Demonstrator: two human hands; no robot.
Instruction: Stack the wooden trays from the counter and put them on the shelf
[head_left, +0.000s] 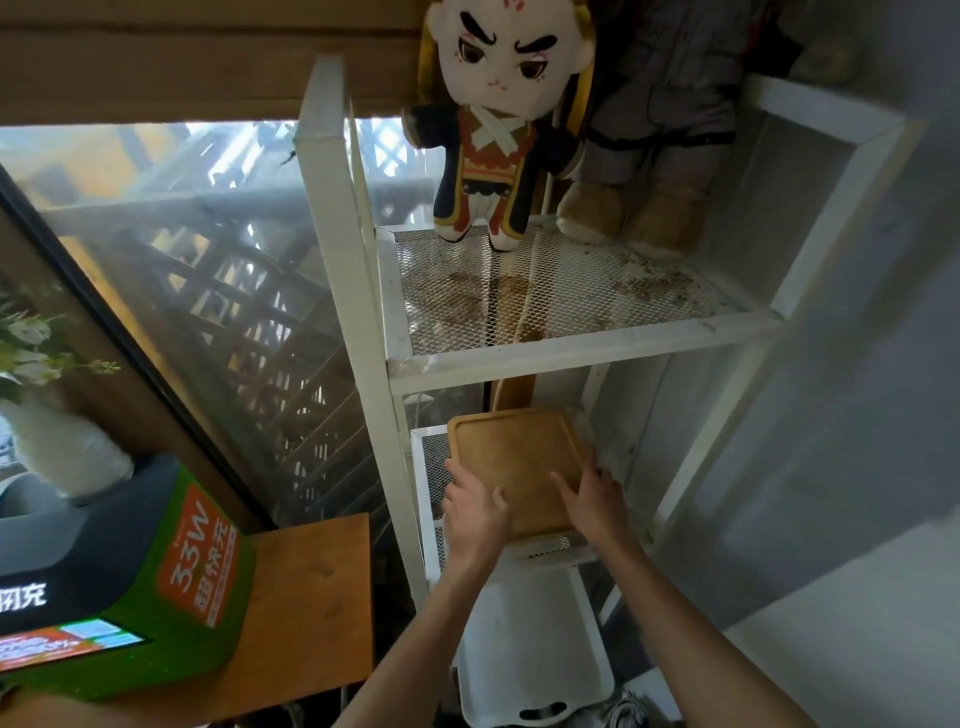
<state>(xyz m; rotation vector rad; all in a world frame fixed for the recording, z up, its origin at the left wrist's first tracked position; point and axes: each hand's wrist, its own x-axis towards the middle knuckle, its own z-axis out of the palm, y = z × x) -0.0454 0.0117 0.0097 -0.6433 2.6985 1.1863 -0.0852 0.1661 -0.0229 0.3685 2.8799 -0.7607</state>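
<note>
A square wooden tray (517, 457) with a raised rim lies on the lower mesh shelf (434, 462) of a white metal rack. Whether more trays lie under it I cannot tell. My left hand (475, 512) grips the tray's near left edge, thumb on top. My right hand (589, 499) holds the near right edge, fingers spread over the rim. The tray's near end sticks out slightly past the shelf's front bar.
The upper mesh shelf (545, 312) carries a plush doll (498, 119) and a second plush toy (649, 156). A white plastic tray (535, 654) lies below the rack. At left stand a wooden counter (306, 603), a green charging kiosk (119, 582) and a white vase (57, 441) by the window.
</note>
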